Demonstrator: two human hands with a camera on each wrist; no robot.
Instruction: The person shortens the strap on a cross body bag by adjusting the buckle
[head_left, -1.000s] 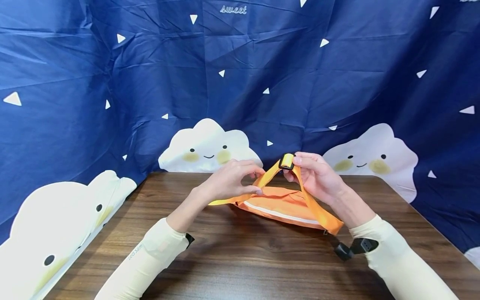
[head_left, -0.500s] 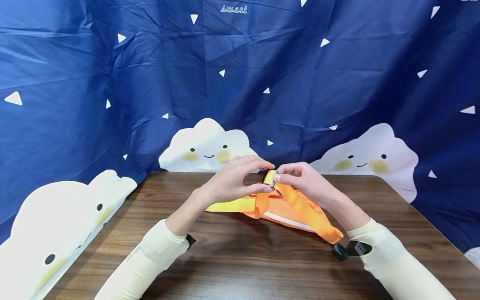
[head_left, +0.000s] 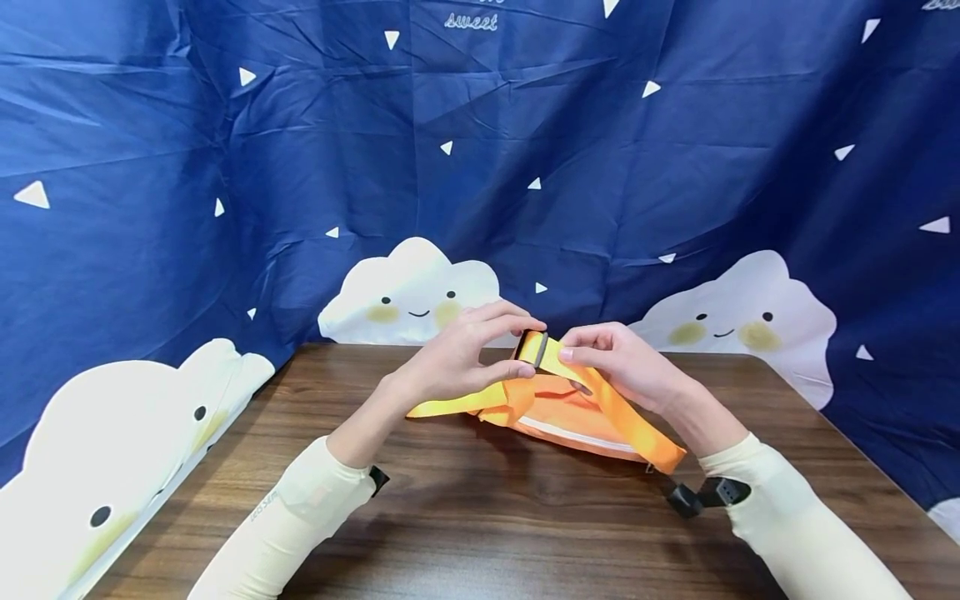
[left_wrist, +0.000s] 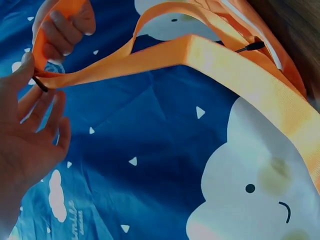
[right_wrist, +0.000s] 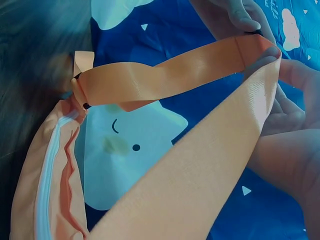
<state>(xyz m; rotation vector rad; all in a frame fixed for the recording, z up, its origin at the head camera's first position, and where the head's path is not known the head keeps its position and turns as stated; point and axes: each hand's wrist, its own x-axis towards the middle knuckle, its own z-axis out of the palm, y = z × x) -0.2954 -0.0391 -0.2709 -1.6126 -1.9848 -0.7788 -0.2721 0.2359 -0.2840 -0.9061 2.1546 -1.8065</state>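
Observation:
An orange waist bag (head_left: 573, 412) with a white zip lies on the table, its strap (head_left: 633, 425) raised in front of it. Between thumb and fingertips, my left hand (head_left: 457, 354) pinches the black slide buckle (head_left: 542, 350) threaded on that strap. Just to the right, my right hand (head_left: 626, 367) pinches the strap where it comes out of the buckle. The right wrist view shows the webbing (right_wrist: 200, 150) folded over the right fingers, with the bag's zipped edge (right_wrist: 45, 185) at lower left. In the left wrist view the buckle (left_wrist: 40, 84) appears edge-on at the left fingertips.
The brown wooden table (head_left: 465, 517) extends under both forearms. Behind it hangs a blue curtain (head_left: 480, 167) printed with white clouds and triangles. A small black box (head_left: 684, 502) hangs by the right wrist.
The right hand has gone from holding the raised buckle to pinching the strap beside it. The left hand has moved from the strap onto the buckle, and more strap shows between the hands.

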